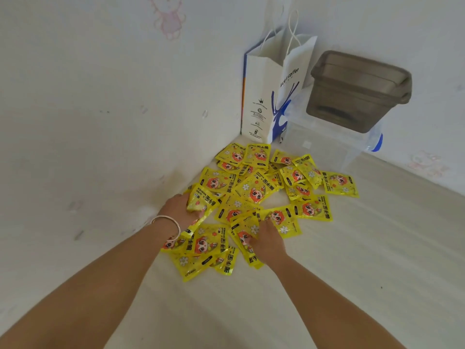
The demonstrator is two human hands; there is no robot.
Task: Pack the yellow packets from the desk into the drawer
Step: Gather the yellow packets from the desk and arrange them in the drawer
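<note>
Yellow packets (254, 190) lie scattered in a loose heap on the pale desk (352, 248), in front of the white paper bag (266, 96) that stands in the wall corner. The left hand (180, 210), a bracelet (168, 224) on its wrist, curls its fingers round a packet at the heap's left edge. The right hand (268, 241) lies on the near packets and pinches one. Right of the bag, a grey plastic box (357, 94) sits on a clear container (327, 144).
</note>
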